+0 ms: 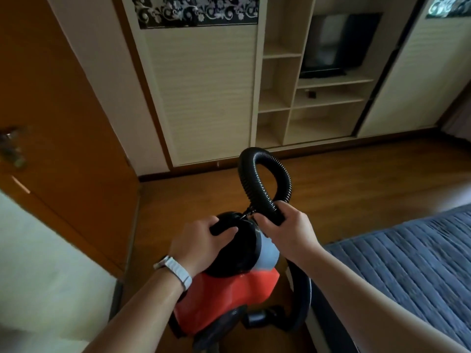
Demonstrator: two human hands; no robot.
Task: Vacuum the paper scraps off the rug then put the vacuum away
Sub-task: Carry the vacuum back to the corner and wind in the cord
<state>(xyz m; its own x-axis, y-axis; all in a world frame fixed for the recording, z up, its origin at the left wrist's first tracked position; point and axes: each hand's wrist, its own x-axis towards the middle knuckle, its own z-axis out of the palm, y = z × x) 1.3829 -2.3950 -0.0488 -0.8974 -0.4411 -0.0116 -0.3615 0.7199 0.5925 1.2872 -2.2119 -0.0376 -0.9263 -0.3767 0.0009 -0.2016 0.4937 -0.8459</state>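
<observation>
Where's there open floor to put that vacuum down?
Bare wood floor lies ahead, between the wardrobe and the bed. It's tight near the person: left hand and right hand hold the vacuum and hose between door and bed.

No text, label, brand or number can be read anywhere in the view. The red and black vacuum point(229, 289) near the person shows no legible marking on its body. The dark band point(196, 10) at the top of the far wardrobe door carries only a floral scroll pattern, not lettering. The television point(336, 44) screen on the far shelf is dark.
</observation>
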